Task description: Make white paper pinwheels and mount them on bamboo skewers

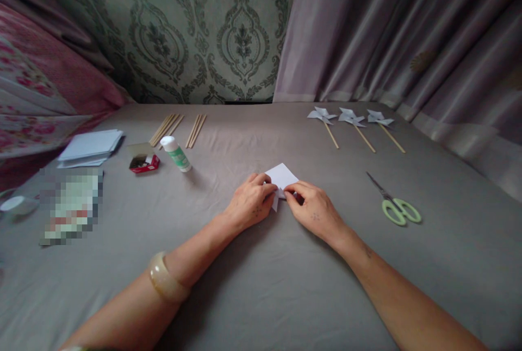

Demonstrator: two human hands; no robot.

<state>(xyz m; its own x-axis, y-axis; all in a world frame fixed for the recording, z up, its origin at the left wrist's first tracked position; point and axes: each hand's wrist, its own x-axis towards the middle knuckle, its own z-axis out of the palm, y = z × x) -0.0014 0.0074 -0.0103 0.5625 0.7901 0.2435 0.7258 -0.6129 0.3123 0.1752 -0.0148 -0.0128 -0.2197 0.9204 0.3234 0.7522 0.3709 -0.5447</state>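
Observation:
A small white sheet of paper (pixel 282 175) lies at the middle of the cloth, with a cut or folded point sticking out toward me. My left hand (pixel 253 199) pinches its left side between thumb and fingers. On the right side, my right hand (pixel 312 204) grips the same paper, its fingertips close to the left ones. The paper's near part is partly hidden behind my fingers. To the right of my hands lie scissors (pixel 399 211) with green handles, blades pointing away to the left.
Three paper pinwheels (pixel 351 117) on sticks lie at the back right. Toward the left are a glue bottle (pixel 176 154), a small red box (pixel 144 164) with its lid up, wooden sticks (pixel 196 131), stacked white paper (pixel 90 147), a blurred-out packet (pixel 73 207) and a white round object (pixel 18 205).

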